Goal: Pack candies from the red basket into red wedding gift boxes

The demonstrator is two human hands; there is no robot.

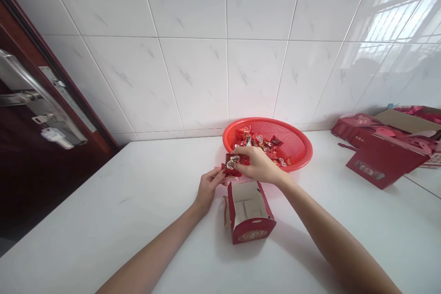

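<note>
A dark red wrapped candy (232, 163) with a white label is raised between my hands, just in front of the basket. My left hand (207, 187) pinches it at its lower left edge. From the other side, the fingers of my right hand (259, 165) close on its right part; what lies under those fingers is partly hidden. Below the hands stands a small red carton (254, 235), its top open and its pale inside showing. Behind them, a red plastic basket (305, 149) contains several wrapped sweets (267, 142).
Folded red cartons (386, 158) lie at the right beside a cardboard box (401, 119) with pink and red items. A brown cord (225, 211) rests against the small carton's left side. White tiles back the table, and a dark red door (20, 147) with keys is at left.
</note>
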